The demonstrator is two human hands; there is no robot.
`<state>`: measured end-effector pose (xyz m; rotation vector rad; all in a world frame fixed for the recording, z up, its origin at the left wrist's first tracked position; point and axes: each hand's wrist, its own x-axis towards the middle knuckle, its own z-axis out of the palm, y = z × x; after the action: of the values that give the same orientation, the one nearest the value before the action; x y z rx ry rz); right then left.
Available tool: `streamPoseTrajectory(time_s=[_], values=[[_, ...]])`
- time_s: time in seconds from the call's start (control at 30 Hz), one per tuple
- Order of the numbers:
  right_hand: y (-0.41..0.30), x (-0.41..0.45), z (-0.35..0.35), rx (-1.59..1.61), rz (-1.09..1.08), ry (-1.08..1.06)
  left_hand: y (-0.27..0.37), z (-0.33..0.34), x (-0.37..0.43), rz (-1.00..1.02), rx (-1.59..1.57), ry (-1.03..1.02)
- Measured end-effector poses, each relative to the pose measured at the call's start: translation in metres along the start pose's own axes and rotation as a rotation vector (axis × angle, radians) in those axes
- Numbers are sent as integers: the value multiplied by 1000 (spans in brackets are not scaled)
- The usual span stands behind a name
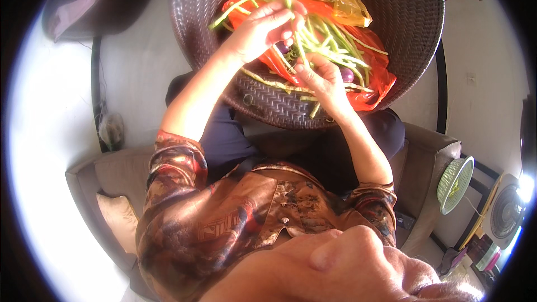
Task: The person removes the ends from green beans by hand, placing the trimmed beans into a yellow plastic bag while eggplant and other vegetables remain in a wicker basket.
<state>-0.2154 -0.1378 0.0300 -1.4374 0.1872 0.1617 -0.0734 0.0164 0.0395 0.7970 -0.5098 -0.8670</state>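
Note:
A long green bean (300, 46) runs between my two hands over a dark brown woven basket. My left hand (268, 25) is closed around its upper part, where more green bean length sticks up past the fingers. My right hand (321, 77) pinches the lower end between thumb and fingers. Below them, a heap of long beans (335, 46) lies on a red plastic bag (379, 86) inside the woven basket (409, 16). A purple vegetable (346, 74), perhaps an eggplant, shows beside my right hand. Short bean pieces (314, 110) and thin curled strings lie near the basket's close edge.
A yellow translucent plastic bag (350, 6) with something green inside lies at the basket's far side. The basket is in front of my knees. To the right, a light green colander (455, 184) stands by the sofa arm (436, 142), near a fan (505, 209). A dark container (121, 4) is at upper left.

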Motion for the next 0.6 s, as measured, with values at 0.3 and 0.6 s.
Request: streamPoseTrajectory(time_s=[0.3, 0.6], values=[[-14, 0, -5, -562, -276, 47, -15, -4, 2, 28, -84, 26], [-24, -19, -4, -482, -502, -64, -17, -18, 12, 18, -299, 299]])
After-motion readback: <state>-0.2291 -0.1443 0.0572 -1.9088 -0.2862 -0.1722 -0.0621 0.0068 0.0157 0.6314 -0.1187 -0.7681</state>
